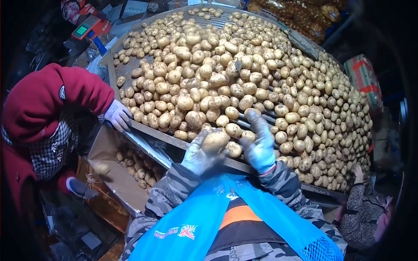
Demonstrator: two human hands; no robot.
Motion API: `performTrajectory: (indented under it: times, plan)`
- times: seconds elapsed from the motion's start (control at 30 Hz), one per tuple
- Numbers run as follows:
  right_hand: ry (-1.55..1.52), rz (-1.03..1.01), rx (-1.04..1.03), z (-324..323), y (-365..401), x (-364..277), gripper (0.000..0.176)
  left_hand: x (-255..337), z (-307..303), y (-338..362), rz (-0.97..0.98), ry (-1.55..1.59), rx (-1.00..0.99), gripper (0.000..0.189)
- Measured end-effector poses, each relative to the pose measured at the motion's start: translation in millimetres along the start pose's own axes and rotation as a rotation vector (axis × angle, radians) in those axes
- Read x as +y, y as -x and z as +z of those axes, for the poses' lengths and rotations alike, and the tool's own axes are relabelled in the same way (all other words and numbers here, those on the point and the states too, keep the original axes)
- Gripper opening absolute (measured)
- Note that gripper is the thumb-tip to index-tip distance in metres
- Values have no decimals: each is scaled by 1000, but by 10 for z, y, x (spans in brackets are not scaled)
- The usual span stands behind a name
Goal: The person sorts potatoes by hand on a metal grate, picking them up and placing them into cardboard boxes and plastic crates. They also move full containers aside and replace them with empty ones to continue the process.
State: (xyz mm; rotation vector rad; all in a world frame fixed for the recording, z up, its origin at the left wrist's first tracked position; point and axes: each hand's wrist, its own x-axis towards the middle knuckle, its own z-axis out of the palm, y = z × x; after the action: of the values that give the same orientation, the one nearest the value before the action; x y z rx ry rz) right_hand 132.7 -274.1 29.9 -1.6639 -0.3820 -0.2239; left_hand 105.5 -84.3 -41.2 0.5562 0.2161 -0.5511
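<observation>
L hand (pixel 199 155) curled round potato (pixel 215 141)

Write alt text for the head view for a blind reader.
The person's gloved left hand grips a potato at the near edge of a sorting table heaped with potatoes, the blue-gloved right hand open over the pile. At left, a co-worker in a red jacket rests a white-gloved hand on the table's edge above a box of potatoes.
</observation>
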Motion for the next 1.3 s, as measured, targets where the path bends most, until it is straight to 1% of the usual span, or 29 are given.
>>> performTrajectory:
  times: [0.07,0.1,0.13,0.2,0.23,0.27,0.33,0.37,0.4,0.47,0.5,0.53,0.6,0.67,0.73,0.77,0.8,0.87,0.9,0.93,1.0,1.03,1.07,1.13,1.17,1.2,1.23,1.27,1.3]
  plan:
    - [501,-348,-384,98,-5,22,47,-11,243,17,-127,362,66,48]
    - [417,-186,-407,133,24,82,44,-31,385,86,148,-216,96,45]
    - [333,-26,-434,152,43,155,41,43,444,170,153,-208,95,45]
    - [-23,374,-513,150,-37,267,40,220,454,291,68,-724,-155,46]
    - [86,327,-522,133,-24,278,42,233,422,306,68,-721,-149,46]
    - [-82,455,-446,262,-32,56,43,219,388,317,-36,-459,-179,52]
    - [-68,437,-405,383,6,174,43,173,353,344,-229,70,-232,68]
    - [-90,444,-295,467,-21,146,35,163,434,355,-90,-194,-134,73]
    - [-356,587,-254,508,-28,210,39,183,374,330,-55,-257,-199,64]
    - [-816,832,-98,522,-68,158,43,179,221,385,-86,-3,-53,56]
    - [-821,786,-91,487,-44,289,48,222,150,375,-78,111,-103,50]
    - [-894,707,-205,405,-10,356,54,236,123,403,-10,169,-53,52]
    - [-833,829,-106,412,-84,208,56,335,56,416,27,268,-71,55]
    - [-815,812,-131,370,-91,259,57,403,-35,464,-5,329,40,57]
    - [-790,802,-105,361,-85,232,56,393,-216,400,110,370,-14,57]
    - [-836,825,-101,350,-68,241,58,465,-5,471,258,94,170,54]
    - [-835,821,-94,354,-62,247,58,462,-19,440,253,91,165,54]
    - [-1056,1016,-85,382,-1,219,60,419,-53,362,609,-310,250,48]
    - [-1130,1028,-107,392,28,167,59,438,37,355,775,-669,244,45]
    - [-1312,1024,-151,403,45,167,57,435,87,295,729,-542,238,51]
    - [-1424,895,-227,389,93,202,57,502,194,305,571,-216,59,56]
    - [-1480,987,-177,351,86,233,54,566,28,252,581,-10,-125,57]
    - [-1279,928,-162,302,111,242,47,639,84,285,567,20,35,52]
    - [-1428,892,-55,215,113,187,42,529,49,287,769,-938,141,48]
    - [-816,745,-100,203,146,134,42,437,-247,37,349,-368,8,46]
    - [-1305,741,-356,126,122,423,44,353,146,142,378,-652,83,46]
    - [-963,761,-207,198,136,193,50,324,384,244,165,-544,132,48]
    - [-688,648,-189,246,153,200,64,229,384,181,275,-495,3,56]
    - [-670,666,-393,233,87,-31,73,111,299,124,239,-272,-130,65]
